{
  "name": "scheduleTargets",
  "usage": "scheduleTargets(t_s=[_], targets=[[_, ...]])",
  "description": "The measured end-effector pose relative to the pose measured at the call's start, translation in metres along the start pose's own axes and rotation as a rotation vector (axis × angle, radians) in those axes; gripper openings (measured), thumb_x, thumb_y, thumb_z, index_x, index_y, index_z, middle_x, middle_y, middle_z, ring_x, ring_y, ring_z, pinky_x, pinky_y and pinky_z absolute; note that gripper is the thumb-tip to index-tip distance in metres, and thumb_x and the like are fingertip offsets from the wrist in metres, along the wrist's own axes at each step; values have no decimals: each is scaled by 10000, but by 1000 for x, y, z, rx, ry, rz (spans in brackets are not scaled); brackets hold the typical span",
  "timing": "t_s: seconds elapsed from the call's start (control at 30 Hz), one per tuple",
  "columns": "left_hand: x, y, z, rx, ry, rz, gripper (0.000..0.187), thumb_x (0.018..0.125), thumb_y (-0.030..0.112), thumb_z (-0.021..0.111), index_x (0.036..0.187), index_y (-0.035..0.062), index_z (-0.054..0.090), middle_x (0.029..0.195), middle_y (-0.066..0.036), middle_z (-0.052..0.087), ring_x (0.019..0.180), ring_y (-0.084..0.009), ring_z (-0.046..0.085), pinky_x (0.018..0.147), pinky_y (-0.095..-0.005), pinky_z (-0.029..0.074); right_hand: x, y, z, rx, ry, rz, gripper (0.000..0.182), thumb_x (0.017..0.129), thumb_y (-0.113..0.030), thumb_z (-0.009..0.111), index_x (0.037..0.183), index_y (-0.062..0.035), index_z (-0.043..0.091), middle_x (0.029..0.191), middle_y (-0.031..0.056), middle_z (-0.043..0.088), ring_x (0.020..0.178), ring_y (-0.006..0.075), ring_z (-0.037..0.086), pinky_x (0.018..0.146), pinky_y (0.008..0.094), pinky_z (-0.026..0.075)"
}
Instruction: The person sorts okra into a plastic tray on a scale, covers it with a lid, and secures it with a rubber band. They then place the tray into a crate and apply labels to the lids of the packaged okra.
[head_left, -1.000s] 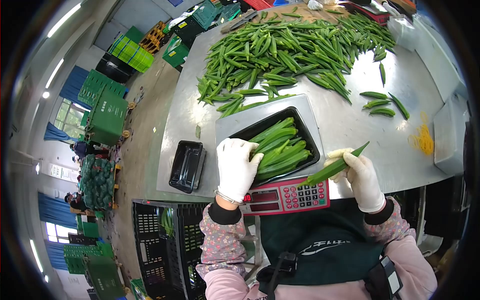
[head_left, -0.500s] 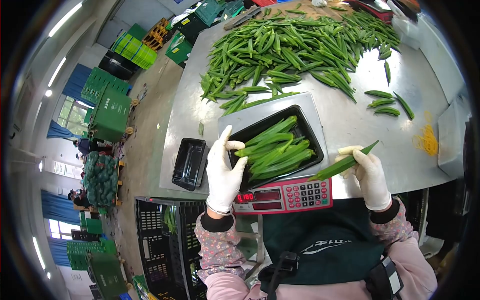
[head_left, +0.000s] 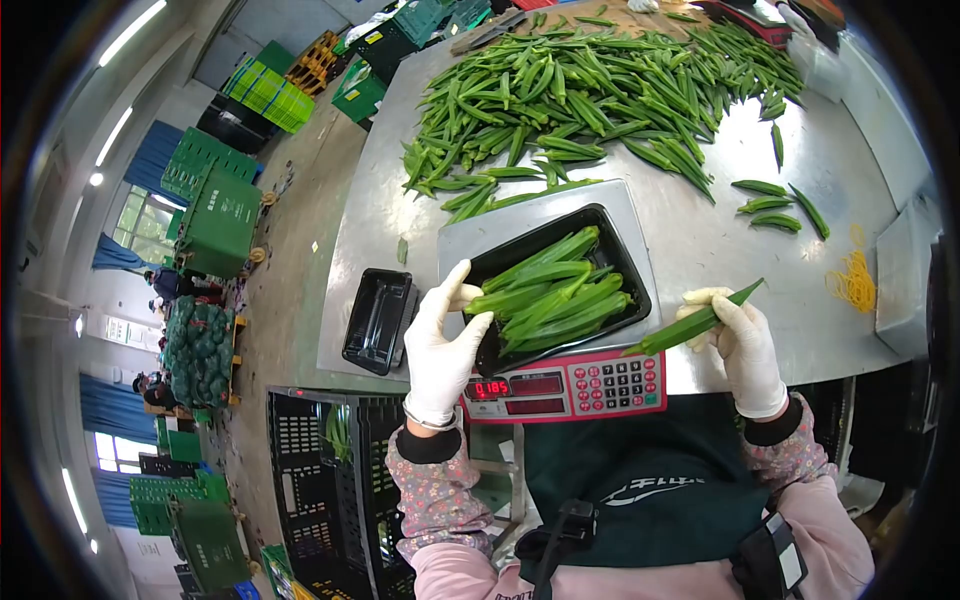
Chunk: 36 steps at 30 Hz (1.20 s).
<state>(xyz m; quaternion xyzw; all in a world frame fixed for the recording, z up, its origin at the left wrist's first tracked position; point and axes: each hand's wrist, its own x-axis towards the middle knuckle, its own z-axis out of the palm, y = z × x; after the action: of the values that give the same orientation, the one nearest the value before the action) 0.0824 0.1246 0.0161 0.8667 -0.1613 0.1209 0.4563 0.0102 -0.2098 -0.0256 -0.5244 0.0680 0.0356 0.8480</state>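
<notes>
My right hand (head_left: 745,345), in a white glove, pinches a single okra pod (head_left: 690,325) just right of the scale. A black plastic tray (head_left: 640,285) holding several okra pods (head_left: 560,300) sits tilted on the metal plate of the digital scale (head_left: 625,225). Along the tray's left side is my gloved left hand (head_left: 448,345), thumb and fingers apart, its tips at the pod ends. The red keypad panel (head_left: 615,388) faces me, and its lit display (head_left: 491,388) seems to read 0.185.
A large okra heap (head_left: 570,100) covers the back of the steel table (head_left: 345,250). Left of the scale lies another black tray (head_left: 378,318). Loose pods (head_left: 770,203) and yellow rubber bands (head_left: 853,283) lie to the right. A black crate (head_left: 315,490) stands below the table edge.
The display reading has gone from about 0.180 to 0.185. My right hand and its pod have shifted slightly right; my left hand stays at the tray with slightly moved fingers.
</notes>
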Motion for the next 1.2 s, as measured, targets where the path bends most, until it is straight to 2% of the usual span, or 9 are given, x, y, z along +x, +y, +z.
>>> scheduleTargets(t_s=[0.23, 0.43, 0.5, 0.63, 0.77, 0.83, 0.97, 1.13, 1.2], targets=[[-12, -8, -22, 84, -7, -5, 519, 804, -116, 687, 1304, 2, 616, 1080, -33, 641, 995, -113, 596, 952, -261, 465, 0, 1, -4, -14, 18, 5, 391, 1029, -276, 499, 1170, 65, 628, 1006, 145, 713, 827, 149, 651, 750, 276, 505], [-33, -11, -26, -99, 146, 40, 419, 842, -130, 648, 1244, -14, 636, 1105, -46, 630, 996, -124, 591, 940, -256, 459, -2, -1, 0, -2, 43, -1, 376, 1027, -273, 499, 1173, 51, 622, 1001, 138, 711, 833, 153, 657, 764, 270, 509], [-46, -7, -25, -239, 260, -165, 347, 833, -124, 672, 1161, -10, 658, 1115, -61, 632, 1037, -145, 595, 952, -289, 467, -3, -1, 0, -2, 30, 2, 374, 1027, -273, 498, 1173, 48, 620, 998, 137, 710, 828, 153, 655, 760, 272, 508], [-68, 7, -14, -436, 401, -256, 268, 862, -97, 685, 1119, -28, 656, 1100, -61, 640, 1003, -126, 608, 930, -253, 469, -3, 5, -2, 14, -36, 0, 369, 1025, -267, 501, 1178, 48, 618, 989, 137, 708, 812, 152, 644, 750, 280, 506], [-83, 28, 3, -372, 491, -258, 223, 897, -68, 636, 1117, -31, 652, 1086, -92, 672, 993, -155, 635, 924, -281, 489, -8, 9, 5, -12, -61, 33, 375, 1023, -270, 512, 1190, 51, 615, 995, 137, 705, 809, 152, 638, 744, 285, 503], [-91, 46, 30, -382, 481, -145, 221, 850, -73, 665, 1066, -27, 661, 1065, -95, 674, 1006, -184, 631, 948, -336, 491, -17, 10, 16, -34, -162, 50, 388, 1022, -280, 528, 1208, 51, 610, 1012, 133, 704, 828, 154, 640, 751, 284, 507], [-103, 59, 94, -223, 198, 230, 295, 724, -15, 836, 977, 43, 696, 969, -85, 700, 949, -248, 677, 994, -460, 505, -37, 18, 33, 73, -235, 80, 396, 1017, -288, 549, 1233, 40, 603, 1019, 101, 700, 899, 161, 654, 791, 283, 520], [-114, 70, 139, -101, 68, 409, 400, 754, 129, 838, 1116, 92, 672, 1111, -54, 680, 1029, -213, 662, 1025, -441, 460, -48, 16, -9, -63, 12, 118, 242, 975, -225, 623, 1050, 1, 668, 969, 69, 701, 819, 115, 664, 688, 225, 521], [-117, 68, 137, -35, 50, 489, 425, 762, 150, 824, 1152, 102, 662, 1145, -46, 667, 1058, -211, 653, 1044, -434, 437, -63, 2, -40, -315, 100, 81, 206, 950, -205, 641, 1003, -10, 682, 893, 40, 697, 776, 90, 639, 669, 223, 495]])
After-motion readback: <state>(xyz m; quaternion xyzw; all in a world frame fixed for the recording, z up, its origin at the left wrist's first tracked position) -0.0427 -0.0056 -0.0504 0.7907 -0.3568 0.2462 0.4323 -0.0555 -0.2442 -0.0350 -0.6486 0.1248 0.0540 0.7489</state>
